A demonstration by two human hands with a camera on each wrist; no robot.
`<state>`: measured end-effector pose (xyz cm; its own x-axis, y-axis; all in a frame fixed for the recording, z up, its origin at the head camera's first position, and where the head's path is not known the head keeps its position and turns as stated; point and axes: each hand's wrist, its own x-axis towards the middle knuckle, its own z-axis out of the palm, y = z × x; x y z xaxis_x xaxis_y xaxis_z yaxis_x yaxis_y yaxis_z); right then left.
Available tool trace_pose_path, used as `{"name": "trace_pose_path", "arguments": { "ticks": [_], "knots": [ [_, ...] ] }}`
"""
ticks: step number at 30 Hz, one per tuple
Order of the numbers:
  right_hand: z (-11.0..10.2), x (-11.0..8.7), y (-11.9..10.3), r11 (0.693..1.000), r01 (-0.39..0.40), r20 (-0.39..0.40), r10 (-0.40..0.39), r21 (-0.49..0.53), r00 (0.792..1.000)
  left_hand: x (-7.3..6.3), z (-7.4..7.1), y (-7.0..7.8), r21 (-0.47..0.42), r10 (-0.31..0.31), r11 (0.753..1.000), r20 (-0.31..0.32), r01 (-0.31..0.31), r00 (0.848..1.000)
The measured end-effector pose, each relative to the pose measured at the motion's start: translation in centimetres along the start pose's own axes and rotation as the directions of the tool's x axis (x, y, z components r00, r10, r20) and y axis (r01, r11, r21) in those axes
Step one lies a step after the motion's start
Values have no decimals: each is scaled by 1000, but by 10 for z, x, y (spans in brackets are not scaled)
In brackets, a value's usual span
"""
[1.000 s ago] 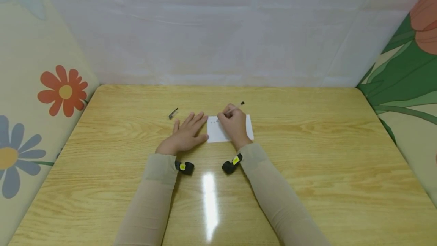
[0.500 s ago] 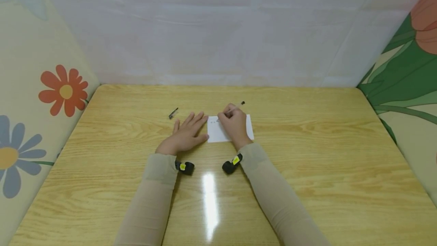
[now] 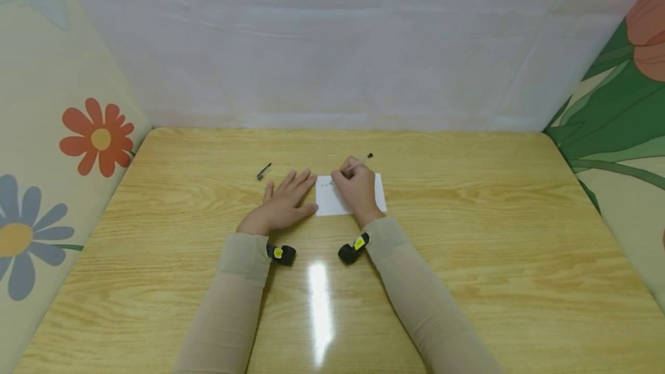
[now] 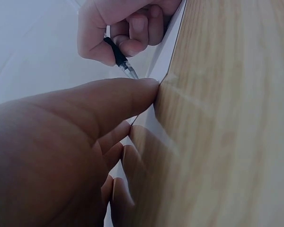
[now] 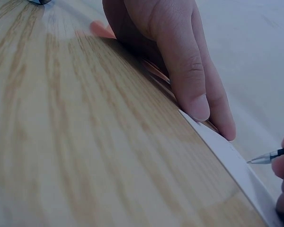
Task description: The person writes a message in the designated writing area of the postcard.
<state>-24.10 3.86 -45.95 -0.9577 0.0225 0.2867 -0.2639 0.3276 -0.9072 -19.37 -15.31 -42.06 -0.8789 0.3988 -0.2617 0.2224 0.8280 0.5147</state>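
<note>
A small white sheet of paper (image 3: 332,205) lies on the wooden table, with a short row of small dark marks near its upper left. My right hand (image 3: 357,189) pinches a pen (image 3: 358,163) with a clear barrel, its tip down at the paper beside the marks. In the left wrist view the pen's black grip (image 4: 116,51) and metal tip show between curled fingers. My left hand (image 3: 280,206) lies flat with fingers spread, thumb and fingertips at the paper's left edge. The right wrist view shows the left thumb (image 5: 189,90) on the paper's corner.
A pen cap (image 3: 264,171) with a black clip lies on the table (image 3: 467,218) just beyond the left hand. Black wrist cameras (image 3: 353,250) sit at both cuffs. A white sheet (image 3: 332,45) rises behind the table, and flower-patterned panels (image 3: 98,139) flank it.
The pen's top end shifts very slightly while its tip stays near the row of marks. The left hand and the paper keep their places.
</note>
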Motion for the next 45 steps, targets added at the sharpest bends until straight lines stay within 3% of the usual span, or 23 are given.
{"name": "trace_pose_path", "arguments": {
  "ticks": [13, 45],
  "knots": [
    [1, 1, 2, 1000, 2, 27, -3, 18, 1000, 3, 3, -5, -10, 12, 1000, -2, -12, 1000],
    [1, 0, 2, 1000, -11, -10, 11, 6, 1000, 2, 2, -3, -16, 9, 1000, -1, -9, 1000]
  ]
}}
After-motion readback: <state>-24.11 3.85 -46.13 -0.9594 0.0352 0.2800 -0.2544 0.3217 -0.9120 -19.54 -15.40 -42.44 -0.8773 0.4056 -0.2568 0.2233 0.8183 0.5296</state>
